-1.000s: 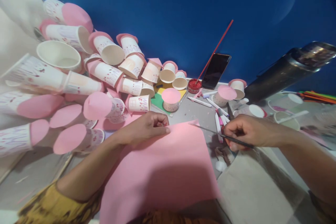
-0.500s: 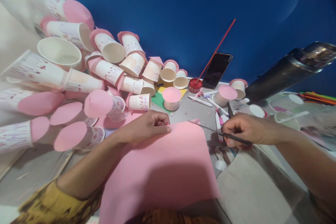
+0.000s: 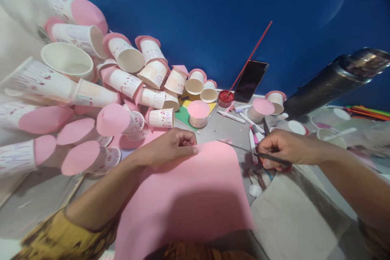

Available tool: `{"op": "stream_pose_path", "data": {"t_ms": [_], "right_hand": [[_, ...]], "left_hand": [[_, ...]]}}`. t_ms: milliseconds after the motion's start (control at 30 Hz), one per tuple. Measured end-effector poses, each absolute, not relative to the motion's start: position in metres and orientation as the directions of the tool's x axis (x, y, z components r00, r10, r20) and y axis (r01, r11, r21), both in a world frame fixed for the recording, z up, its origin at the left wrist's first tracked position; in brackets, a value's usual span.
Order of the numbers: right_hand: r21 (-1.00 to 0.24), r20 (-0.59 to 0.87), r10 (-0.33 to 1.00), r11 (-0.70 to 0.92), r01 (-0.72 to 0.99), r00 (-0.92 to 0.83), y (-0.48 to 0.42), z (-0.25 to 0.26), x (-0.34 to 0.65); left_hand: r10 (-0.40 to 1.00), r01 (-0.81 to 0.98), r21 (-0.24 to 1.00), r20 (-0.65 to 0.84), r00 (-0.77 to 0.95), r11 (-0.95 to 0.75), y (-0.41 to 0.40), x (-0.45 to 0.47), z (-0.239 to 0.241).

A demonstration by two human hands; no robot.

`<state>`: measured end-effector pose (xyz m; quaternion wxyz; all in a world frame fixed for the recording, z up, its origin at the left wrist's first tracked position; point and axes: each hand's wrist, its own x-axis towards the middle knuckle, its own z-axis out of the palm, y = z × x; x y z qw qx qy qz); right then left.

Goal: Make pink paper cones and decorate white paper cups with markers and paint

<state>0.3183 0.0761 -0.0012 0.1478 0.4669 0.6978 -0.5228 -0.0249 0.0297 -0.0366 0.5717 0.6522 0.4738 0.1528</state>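
A large pink paper sheet (image 3: pixel 189 199) lies in front of me on the grey table (image 3: pixel 39 199). My left hand (image 3: pixel 169 146) rests closed on the sheet's far left corner, fingers curled and pressing it down. My right hand (image 3: pixel 282 150) is closed round the handle of a thin dark tool (image 3: pixel 243 151), perhaps scissors, whose point reaches toward the sheet's far right corner. An upturned paper cup with a pink round base (image 3: pixel 198 114) stands just beyond the sheet.
A big heap of decorated paper cups (image 3: pixel 91 89) with pink discs fills the left side. A red paint pot (image 3: pixel 225 98) with a long stick, a dark phone (image 3: pixel 250 81) leaning on the blue wall, markers (image 3: pixel 252 130), more cups (image 3: pixel 276 99) and a dark cylinder (image 3: pixel 332 83) lie behind and right.
My right hand with the tool has drifted slightly left, toward the sheet's corner. My left hand and the sheet have stayed put.
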Motion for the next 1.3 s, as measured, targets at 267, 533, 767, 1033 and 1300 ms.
{"op": "stream_pose_path", "data": {"t_ms": [267, 533, 767, 1033, 1300], "right_hand": [[-0.62, -0.685, 0.476, 0.016, 0.785, -0.551, 0.083, 0.007, 0.313], [-0.7, -0.469, 0.719, 0.05, 0.712, -0.512, 0.079, -0.007, 0.322], [-0.936, -0.353, 0.809, -0.303, 0.182, -0.47, 0.022, -0.052, 0.293], [-0.952, -0.292, 0.862, -0.304, 0.039, -0.414, 0.034, -0.05, 0.283], [-0.918, -0.195, 0.903, -0.03, 0.395, -0.384, 0.037, -0.046, 0.268]], "left_hand": [[0.787, 0.464, 0.882, -0.345, 0.512, 0.084, 0.03, -0.023, -0.036], [0.817, 0.467, 0.881, -0.321, 0.479, 0.072, 0.031, -0.028, -0.031], [0.886, 0.412, 0.888, -0.345, 0.309, 0.202, 0.027, -0.026, -0.024], [0.866, 0.552, 0.834, -0.287, 0.409, 0.016, 0.025, -0.006, -0.022], [0.857, 0.685, 0.707, -0.233, 0.46, -0.176, 0.021, 0.013, -0.018]]}}
